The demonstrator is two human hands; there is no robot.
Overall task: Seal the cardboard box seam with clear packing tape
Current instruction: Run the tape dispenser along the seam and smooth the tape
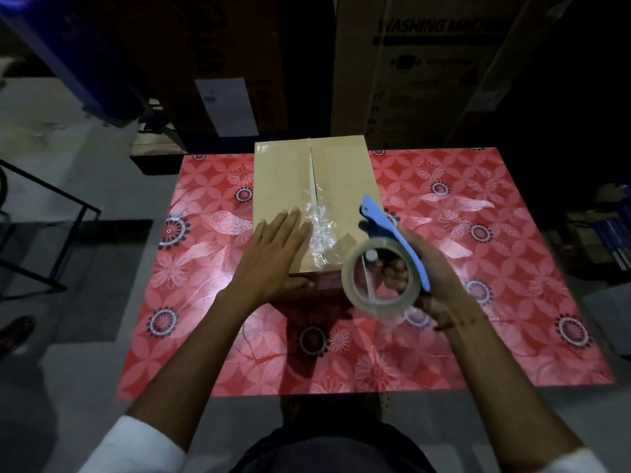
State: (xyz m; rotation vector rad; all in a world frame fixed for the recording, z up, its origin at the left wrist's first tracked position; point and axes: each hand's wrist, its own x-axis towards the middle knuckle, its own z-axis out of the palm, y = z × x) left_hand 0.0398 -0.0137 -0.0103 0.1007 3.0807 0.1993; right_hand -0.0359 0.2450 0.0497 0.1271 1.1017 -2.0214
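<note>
A closed cardboard box (341,186) sits on the red flowered table (478,302), its centre seam (311,172) running away from me. Crumpled clear tape (320,233) lies along the near part of the seam. My left hand (273,254) rests flat, fingers together, on the box's near left top, just left of the tape. My right hand (433,278) grips a blue tape dispenser (392,240) with a roll of clear tape (379,278), held above the box's near right corner.
Large cartons stand behind the table, one printed "WASHING MACHINE" (437,63). A black metal frame (51,233) stands on the floor at the left. A sandalled foot (17,332) shows at the far left edge. Dark clutter sits at the right.
</note>
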